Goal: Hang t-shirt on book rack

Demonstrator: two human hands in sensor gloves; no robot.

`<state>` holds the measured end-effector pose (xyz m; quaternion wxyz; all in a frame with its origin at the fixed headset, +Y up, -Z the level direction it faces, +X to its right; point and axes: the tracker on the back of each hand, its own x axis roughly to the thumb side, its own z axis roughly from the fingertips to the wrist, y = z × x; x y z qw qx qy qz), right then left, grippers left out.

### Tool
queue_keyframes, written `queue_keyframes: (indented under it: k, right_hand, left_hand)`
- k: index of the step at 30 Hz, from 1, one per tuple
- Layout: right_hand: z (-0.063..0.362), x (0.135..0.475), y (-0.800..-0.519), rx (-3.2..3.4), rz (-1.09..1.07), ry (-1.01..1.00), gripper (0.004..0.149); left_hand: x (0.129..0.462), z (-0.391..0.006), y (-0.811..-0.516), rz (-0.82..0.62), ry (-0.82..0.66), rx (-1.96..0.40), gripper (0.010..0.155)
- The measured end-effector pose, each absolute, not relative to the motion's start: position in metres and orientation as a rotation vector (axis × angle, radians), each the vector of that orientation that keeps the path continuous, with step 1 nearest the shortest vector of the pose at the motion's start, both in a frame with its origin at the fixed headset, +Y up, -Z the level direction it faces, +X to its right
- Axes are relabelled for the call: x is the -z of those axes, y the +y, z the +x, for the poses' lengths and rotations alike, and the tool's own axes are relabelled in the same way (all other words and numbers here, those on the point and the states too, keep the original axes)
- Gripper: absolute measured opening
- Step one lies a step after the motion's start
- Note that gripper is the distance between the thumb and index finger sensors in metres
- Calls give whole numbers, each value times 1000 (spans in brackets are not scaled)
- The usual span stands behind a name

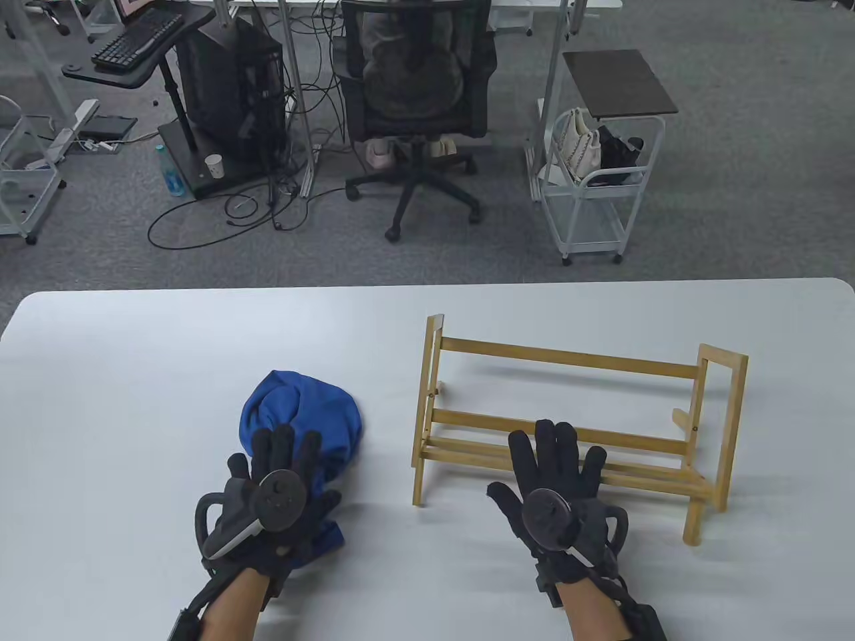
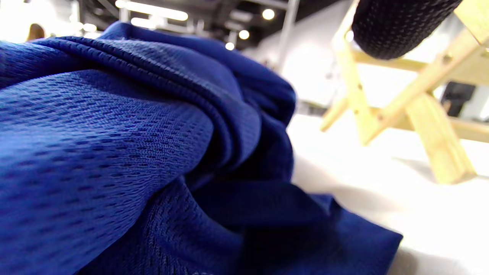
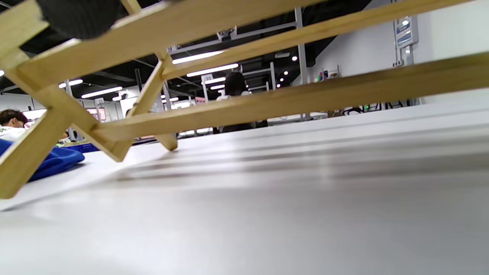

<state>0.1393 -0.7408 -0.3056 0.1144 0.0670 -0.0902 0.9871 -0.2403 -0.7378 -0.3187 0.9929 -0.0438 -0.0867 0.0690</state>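
**Blue t-shirt lay bunched beside the wooden book rack**

The blue t-shirt point(image 1: 304, 417) sat crumpled in a heap on the white table point(image 1: 120, 374), left of the book rack point(image 1: 568, 427) and apart from it. The left hand point(image 1: 280, 494) rested on the near side of the heap with its fingers spread flat over the cloth, gripping nothing that could be seen. In the left wrist view the shirt's mesh weave point(image 2: 126, 152) filled most of the picture; no label, brand or print could be read on it.

The right hand point(image 1: 554, 487) lay open, fingers spread, over the rack's lower front rails; whether it touched them could not be told. The rack stood upright on the table, its bars bare. From the right wrist view the wooden rails point(image 3: 244, 103) crossed overhead, unmarked, with a corner of the shirt point(image 3: 57, 162) visible beyond them.
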Motion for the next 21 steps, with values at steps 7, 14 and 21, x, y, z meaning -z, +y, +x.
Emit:
queue_keyframes:
  k: [7,14,21]
  right_hand:
    - [141,305,-740,-2870,211,-255,76]
    - [141,305,-740,-2863,208,-233,76]
    - [141,305,-740,-2850,211,-225,76]
  left_hand:
    - [319,-241,-739,-86,-176,-145,86]
    - [319,-242,-739,-86,-170,-145,87]
    - [322,-245,-743,-103,-149,-146,90]
